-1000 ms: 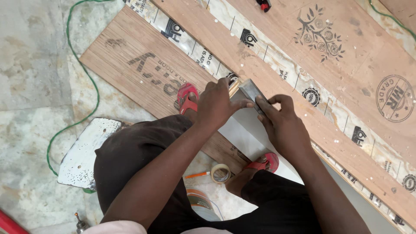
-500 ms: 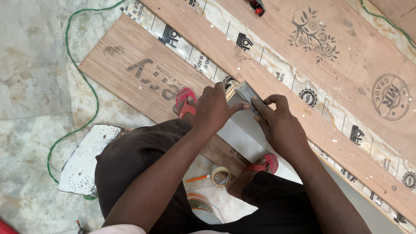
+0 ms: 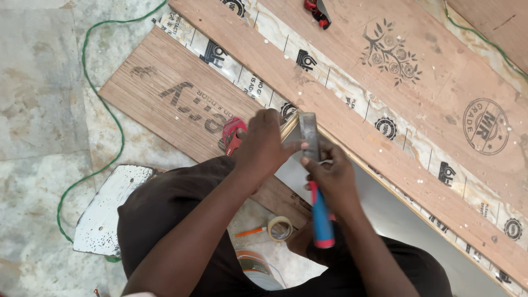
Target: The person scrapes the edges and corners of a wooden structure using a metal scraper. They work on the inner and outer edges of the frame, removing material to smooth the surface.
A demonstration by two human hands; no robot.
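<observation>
Right hand (image 3: 330,176) grips a hammer (image 3: 316,187) — steel head, blue-red handle; left hand (image 3: 267,146) pinches its head.

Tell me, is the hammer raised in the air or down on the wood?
Down: the hammer, gripped by the right hand, has its head by the board's edge, beside the left hand.

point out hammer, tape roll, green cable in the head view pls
hammer (image 3: 322,217): head view, on the blue handle below the right hand.
tape roll (image 3: 279,227): head view, on its ring, on the floor.
green cable (image 3: 104,104): head view, on the curve across the floor, left.
</observation>
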